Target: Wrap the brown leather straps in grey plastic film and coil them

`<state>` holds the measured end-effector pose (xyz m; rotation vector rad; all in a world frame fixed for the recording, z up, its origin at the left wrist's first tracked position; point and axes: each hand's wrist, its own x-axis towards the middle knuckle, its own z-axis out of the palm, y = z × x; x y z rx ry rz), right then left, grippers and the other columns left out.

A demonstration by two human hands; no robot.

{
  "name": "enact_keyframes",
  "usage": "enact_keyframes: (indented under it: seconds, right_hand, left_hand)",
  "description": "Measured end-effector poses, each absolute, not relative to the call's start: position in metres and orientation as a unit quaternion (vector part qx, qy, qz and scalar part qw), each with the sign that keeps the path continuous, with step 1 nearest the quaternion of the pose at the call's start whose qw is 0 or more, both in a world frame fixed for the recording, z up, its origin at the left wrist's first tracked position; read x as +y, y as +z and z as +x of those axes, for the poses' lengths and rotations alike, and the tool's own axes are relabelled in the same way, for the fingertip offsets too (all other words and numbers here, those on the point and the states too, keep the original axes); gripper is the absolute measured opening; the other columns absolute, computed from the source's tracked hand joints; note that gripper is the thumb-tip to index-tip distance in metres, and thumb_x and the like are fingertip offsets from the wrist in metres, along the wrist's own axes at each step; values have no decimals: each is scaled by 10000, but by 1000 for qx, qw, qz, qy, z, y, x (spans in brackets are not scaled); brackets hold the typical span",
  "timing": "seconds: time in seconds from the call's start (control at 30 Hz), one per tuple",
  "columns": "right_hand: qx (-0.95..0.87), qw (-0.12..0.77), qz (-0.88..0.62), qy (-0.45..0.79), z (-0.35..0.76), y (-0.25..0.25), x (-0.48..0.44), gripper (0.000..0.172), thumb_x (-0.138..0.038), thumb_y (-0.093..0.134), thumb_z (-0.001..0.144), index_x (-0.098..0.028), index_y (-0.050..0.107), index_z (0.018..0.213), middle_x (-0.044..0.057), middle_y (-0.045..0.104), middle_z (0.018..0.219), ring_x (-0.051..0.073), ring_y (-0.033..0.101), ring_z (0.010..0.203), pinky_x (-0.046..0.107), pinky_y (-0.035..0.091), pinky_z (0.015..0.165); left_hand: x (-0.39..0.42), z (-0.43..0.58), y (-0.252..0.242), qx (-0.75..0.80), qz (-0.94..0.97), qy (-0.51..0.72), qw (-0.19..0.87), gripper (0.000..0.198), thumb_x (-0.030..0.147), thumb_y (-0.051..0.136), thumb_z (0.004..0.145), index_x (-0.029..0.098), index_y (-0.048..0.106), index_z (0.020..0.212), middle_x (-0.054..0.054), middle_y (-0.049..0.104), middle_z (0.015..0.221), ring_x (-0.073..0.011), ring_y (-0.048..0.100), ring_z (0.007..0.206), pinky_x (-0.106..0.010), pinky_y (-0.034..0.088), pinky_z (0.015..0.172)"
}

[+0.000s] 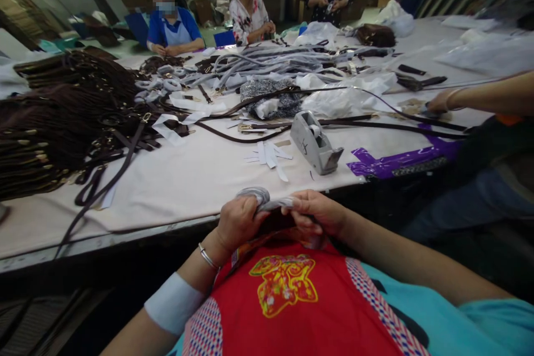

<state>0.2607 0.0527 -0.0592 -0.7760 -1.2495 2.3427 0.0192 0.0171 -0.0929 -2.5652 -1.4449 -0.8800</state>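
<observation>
My left hand (237,222) is closed around a coiled strap in pale grey wrapping (256,194), just off the table's front edge and above the red apron. The strap's other end runs into the fingers of my right hand (320,211), which pinch it. Between the hands a short stretch of the strap spans the gap. What lies under the fingers is hidden. A grey tape dispenser (314,144) stands on the table beyond my right hand, and several white paper strips (269,157) lie left of it.
On the table (167,189), dark brown straps (62,105) are piled high at the left. Grey-wrapped straps (258,64) lie heaped behind, near clear plastic bags (334,100). Purple tape (400,158) covers the edge at right. A co-worker's arm (492,94) reaches in there; several people work opposite.
</observation>
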Motion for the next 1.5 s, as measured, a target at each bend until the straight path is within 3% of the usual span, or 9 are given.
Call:
enact_keyframes:
  seconds: [0.23,0.33,0.43,0.6,0.77,1.03,1.17,1.33,1.5]
  right_hand:
    - [-841,131,-266,453,284,-45,101,90,-227,656,816,-172,712,860,18,675,794,155,600,748,262,454,720]
    - [-848,89,-225,472,278,-51,100,204,-274,552,899,-161,680,786,-2,616,700,131,534,663,245,425,670]
    - [-778,163,-233,560,268,-59,91,397,-447,440,966,-144,617,781,-23,513,656,108,446,608,222,384,599]
    - [-687,197,-202,669,254,-62,79,483,-595,616,842,-128,616,966,-27,525,726,101,457,635,207,369,575]
    - [-615,168,-227,736,241,-80,70,434,-557,592,883,-123,613,904,-69,473,567,65,407,477,180,317,460]
    - [-369,183,-201,889,223,-101,62,407,-519,681,834,-127,590,891,52,697,702,144,635,533,224,498,475]
    - [-316,213,-222,897,220,-101,59,267,-386,531,949,-128,588,909,20,665,672,46,383,359,144,310,335]
    - [-249,178,-215,927,217,-101,55,511,-459,232,1000,-132,582,823,-62,397,394,72,200,292,165,229,290]
    - [-168,182,-212,945,211,-102,56,497,-536,222,992,-194,507,770,-73,368,390,77,204,289,156,221,295]
  left_hand:
    - [-4,21,-73,-435,-714,-227,-499,386,442,495,955,163,556,695,19,499,609,-98,382,534,-222,284,521]
    - [-13,19,-65,-393,-591,-191,-679,492,577,453,935,148,585,737,-4,538,592,-102,405,496,-218,272,467]
    - [-22,16,-65,-372,-469,-270,-754,602,667,433,899,134,612,685,-26,531,511,-104,399,431,-226,270,428]
    - [-24,17,-58,-350,-271,-416,-794,592,620,521,876,151,561,517,-7,454,423,-102,438,410,-222,389,444]
    - [-1,25,-39,-296,-157,-531,-778,415,506,664,832,120,642,680,62,344,395,-92,488,449,-182,476,497]
    - [36,53,-38,-301,-74,-622,-719,391,465,484,975,127,634,846,18,568,549,-107,647,618,-194,556,622]
    - [38,61,-54,-335,-144,-640,-676,309,436,681,866,131,646,899,-23,681,693,-170,702,793,-259,583,701]
    - [25,67,-74,-376,-321,-613,-616,314,432,664,870,137,680,979,-105,734,1017,-135,629,602,-219,453,452]
    - [12,71,-78,-490,-474,-555,-477,225,307,635,899,158,745,1025,-116,727,1138,-190,680,877,-269,526,770]
